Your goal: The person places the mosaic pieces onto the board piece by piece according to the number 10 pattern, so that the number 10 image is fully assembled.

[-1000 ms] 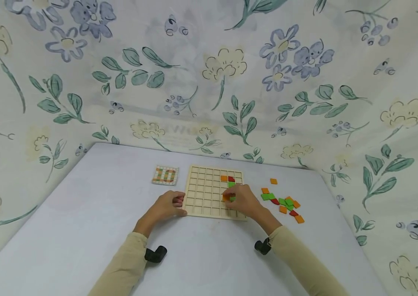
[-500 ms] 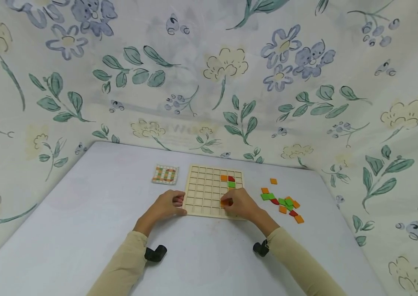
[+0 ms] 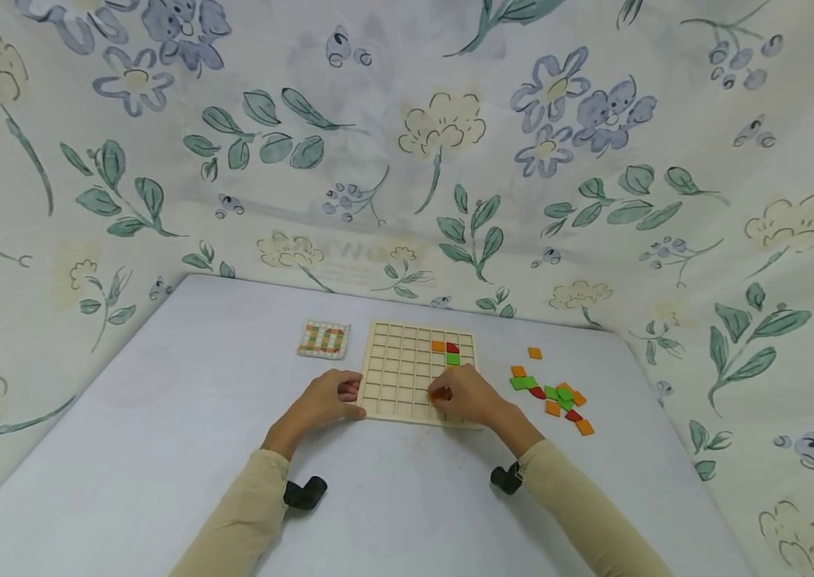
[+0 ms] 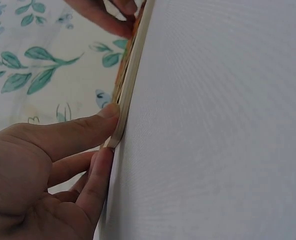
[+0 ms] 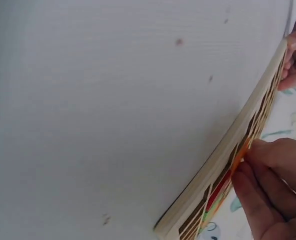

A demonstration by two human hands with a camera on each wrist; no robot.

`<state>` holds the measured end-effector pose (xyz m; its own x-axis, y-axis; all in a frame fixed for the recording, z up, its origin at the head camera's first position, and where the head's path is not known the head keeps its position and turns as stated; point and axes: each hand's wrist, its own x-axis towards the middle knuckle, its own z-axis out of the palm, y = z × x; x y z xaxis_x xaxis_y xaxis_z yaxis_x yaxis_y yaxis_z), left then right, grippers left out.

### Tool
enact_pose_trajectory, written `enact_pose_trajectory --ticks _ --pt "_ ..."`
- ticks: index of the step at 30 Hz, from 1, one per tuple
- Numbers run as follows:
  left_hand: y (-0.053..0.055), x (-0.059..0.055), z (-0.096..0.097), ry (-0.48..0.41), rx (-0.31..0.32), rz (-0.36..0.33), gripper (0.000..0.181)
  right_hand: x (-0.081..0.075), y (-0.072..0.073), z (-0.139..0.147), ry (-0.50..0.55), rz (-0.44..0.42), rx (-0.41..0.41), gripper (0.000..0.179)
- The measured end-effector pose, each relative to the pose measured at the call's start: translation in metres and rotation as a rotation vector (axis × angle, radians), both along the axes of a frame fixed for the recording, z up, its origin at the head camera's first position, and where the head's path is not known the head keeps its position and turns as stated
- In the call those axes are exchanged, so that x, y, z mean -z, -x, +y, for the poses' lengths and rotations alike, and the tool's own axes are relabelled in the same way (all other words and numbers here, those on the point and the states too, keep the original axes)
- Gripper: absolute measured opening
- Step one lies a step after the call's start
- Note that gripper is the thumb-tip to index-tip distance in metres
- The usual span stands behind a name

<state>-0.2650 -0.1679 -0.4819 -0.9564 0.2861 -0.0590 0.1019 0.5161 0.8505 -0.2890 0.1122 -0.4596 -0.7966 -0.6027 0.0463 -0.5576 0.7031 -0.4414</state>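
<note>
A pale wooden grid board point(image 3: 398, 361) lies on the white table. My left hand point(image 3: 328, 398) holds its left edge near the front corner, thumb and finger at the rim in the left wrist view. Over the board's right half, my right hand point(image 3: 475, 397) pinches an orange square tile point(image 5: 240, 154) between thumb and fingers, at the grid's surface. Farther back on the board sit an orange tile point(image 3: 438, 346), a red rounded tile point(image 3: 453, 348) and a green tile point(image 3: 453, 359). In the right wrist view, a red tile point(image 5: 218, 190) lies beside the pinched one. My right hand hides nearby cells.
Several loose orange, green and red tiles point(image 3: 558, 393) lie scattered right of the board, with one orange tile point(image 3: 535, 353) farther back. Behind my left hand lies a small patterned card point(image 3: 324, 340). Floral cloth point(image 3: 443, 176) hangs behind the table.
My right hand has shifted slightly left and toward the front with the orange tile, which now sits lower among its fingers. The left hand keeps its hold on the board.
</note>
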Motion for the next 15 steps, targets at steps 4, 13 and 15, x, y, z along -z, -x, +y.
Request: enact_pose_trajectory --ticks 4,13,15 --pt "0.001 0.000 0.002 0.010 -0.006 -0.007 0.066 -0.001 0.000 0.013 0.039 -0.006 -0.004 0.018" --pt "0.003 0.001 0.000 0.016 -0.015 -0.012 0.066 -0.004 0.009 0.082 0.087 0.076 0.236 0.021" --pt "0.003 0.003 0.000 0.014 -0.015 -0.016 0.066 -0.001 0.008 0.099 0.048 0.119 0.300 0.025"
